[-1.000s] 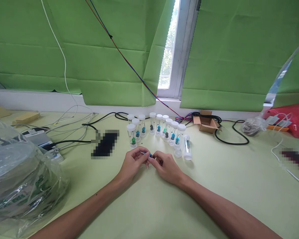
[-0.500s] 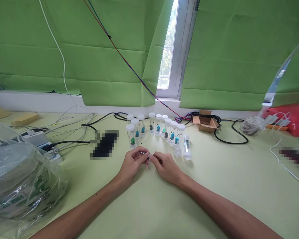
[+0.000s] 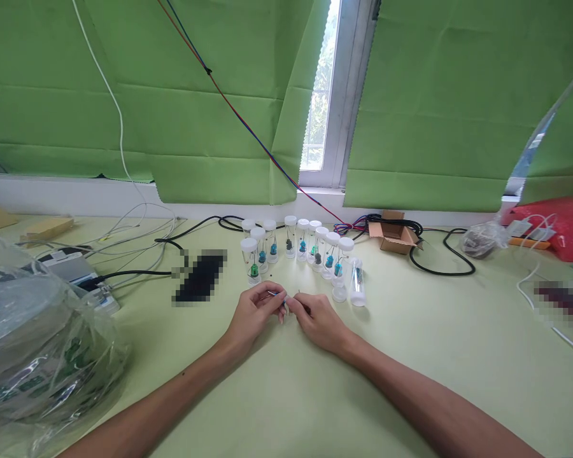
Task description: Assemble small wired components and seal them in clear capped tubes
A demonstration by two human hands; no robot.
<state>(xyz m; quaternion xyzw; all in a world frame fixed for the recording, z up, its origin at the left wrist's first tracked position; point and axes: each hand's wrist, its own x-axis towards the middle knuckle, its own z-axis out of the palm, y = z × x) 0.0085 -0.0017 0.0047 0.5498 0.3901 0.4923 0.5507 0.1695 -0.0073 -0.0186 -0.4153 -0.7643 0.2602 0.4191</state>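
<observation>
My left hand (image 3: 258,310) is closed, its thumb and fingers pinching a small blue piece with a thin dark rod (image 3: 272,293); most of it is hidden by the fingers. Close beside it, my right hand (image 3: 319,318) is closed too, with thumb and forefinger pressed together near the same piece; what they grip is hidden. Beyond the hands, several clear tubes with white caps (image 3: 253,261) stand in a curved row, holding small blue, green or black pieces on thin rods. One clear tube (image 3: 357,280) stands to the right with its white end down, beside a small round clear cap (image 3: 339,293).
A black phone-like object (image 3: 200,278), blurred out, lies left of the hands. A plastic-wrapped bundle (image 3: 42,356) fills the near left. Behind the tubes are an open cardboard box (image 3: 394,238) and black cable (image 3: 444,273). A red bag (image 3: 566,226) sits far right.
My right hand's fingertips have drawn very slightly away from the left hand's. Otherwise the hands and tubes look the same, apart from a tiny shift of the whole view.
</observation>
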